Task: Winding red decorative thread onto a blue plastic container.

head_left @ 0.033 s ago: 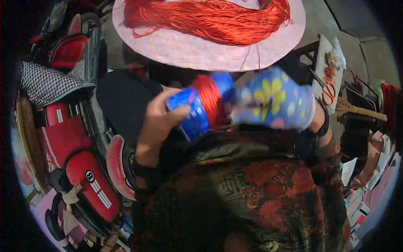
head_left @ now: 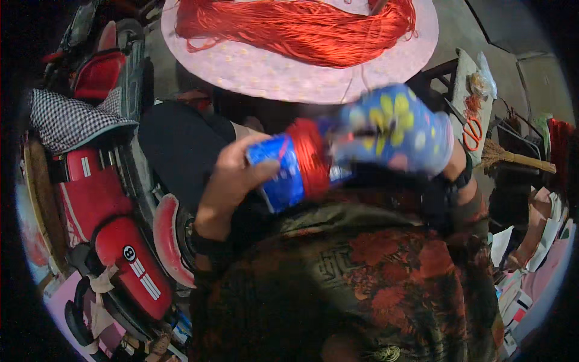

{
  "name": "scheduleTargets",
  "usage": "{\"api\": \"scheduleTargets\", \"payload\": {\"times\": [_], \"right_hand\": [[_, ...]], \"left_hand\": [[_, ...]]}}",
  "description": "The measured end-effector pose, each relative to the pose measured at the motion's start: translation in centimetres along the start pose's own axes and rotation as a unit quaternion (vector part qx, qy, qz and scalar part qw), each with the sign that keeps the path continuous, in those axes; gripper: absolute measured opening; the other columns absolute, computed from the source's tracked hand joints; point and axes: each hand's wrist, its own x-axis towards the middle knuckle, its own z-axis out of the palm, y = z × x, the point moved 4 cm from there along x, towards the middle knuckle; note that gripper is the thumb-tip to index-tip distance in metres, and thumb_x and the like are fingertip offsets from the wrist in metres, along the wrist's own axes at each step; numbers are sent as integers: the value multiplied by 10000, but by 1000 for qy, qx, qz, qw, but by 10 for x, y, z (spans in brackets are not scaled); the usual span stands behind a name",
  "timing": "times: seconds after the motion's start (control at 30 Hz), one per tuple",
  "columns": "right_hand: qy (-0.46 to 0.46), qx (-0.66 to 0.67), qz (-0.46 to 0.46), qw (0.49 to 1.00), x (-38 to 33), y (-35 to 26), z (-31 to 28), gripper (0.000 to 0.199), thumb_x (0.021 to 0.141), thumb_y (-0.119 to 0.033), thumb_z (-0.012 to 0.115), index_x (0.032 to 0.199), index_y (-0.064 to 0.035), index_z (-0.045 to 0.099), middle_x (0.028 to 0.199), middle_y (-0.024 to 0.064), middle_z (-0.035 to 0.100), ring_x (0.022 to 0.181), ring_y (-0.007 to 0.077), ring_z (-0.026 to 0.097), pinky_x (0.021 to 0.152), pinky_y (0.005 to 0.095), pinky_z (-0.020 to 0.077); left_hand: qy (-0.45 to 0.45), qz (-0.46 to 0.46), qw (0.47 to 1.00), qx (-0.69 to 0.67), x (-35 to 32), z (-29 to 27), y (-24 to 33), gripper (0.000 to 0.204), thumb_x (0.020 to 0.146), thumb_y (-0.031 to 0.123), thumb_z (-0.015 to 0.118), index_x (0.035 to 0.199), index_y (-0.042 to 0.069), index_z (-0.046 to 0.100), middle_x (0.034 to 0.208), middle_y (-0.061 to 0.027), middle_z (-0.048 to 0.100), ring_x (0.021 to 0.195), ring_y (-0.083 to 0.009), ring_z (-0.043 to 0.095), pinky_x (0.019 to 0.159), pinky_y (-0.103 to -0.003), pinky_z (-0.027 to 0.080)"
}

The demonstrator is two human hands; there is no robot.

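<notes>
Left-hand fingers [head_left: 261, 173] are gripping the blue cylinder [head_left: 289, 186] (likely light, slick) mid-frame, clear of its red cord [head_left: 310, 158]; I'm not making out the right hand's [head_left: 395, 130] grip.

Round table [head_left: 199, 63] with pink cover [head_left: 259, 83]: hank of red cord [head_left: 301, 30], loose strands [head_left: 364, 77] reaching near edge. Narrow bench [head_left: 464, 75]: orange-handled scissors [head_left: 468, 122] toward near end, plastic bag [head_left: 486, 81] along right edge, reddish scraps [head_left: 473, 107] between.

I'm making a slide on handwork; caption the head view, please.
Left hand grips a blue cylinder wound with red cord, beside the right hand in floral glove.
</notes>
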Motion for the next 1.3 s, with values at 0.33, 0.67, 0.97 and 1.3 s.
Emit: {"api": "scheduleTargets", "payload": {"times": [0.33,0.67,0.97,1.3], "right_hand": [[20,79,30,996,-26,46,58,177,934,-186,545,984,-48,644,846,117,655,750,273,650,684,340,521],[-25,110,149,982,10,45,-6,130,811,-160,718,881,-72,652,830,44,669,752,159,630,707,289,485],[-57,-178,-6,982,-18,32,42,163,863,-254,610,863,-91,610,779,136,630,752,321,633,664,393,512],[79,-41,18,996,6,82,-14,163,832,-206,668,943,-86,662,882,76,663,783,225,637,696,313,504]], "left_hand": [[28,74,927,-368,6,3,14,605,808,312,692,1269,-27,495,1124,-98,630,961,-195,642,887,-341,499],[-149,-29,988,-35,-4,21,15,473,733,181,744,1141,3,584,974,-18,612,888,-90,569,810,-269,484],[130,102,939,-302,12,-8,7,484,839,265,682,1212,-6,535,1049,-79,631,931,-152,623,835,-296,503],[-229,54,963,-131,-8,13,19,553,747,302,775,1157,-5,566,1024,-43,616,943,-109,578,862,-272,464]]}}
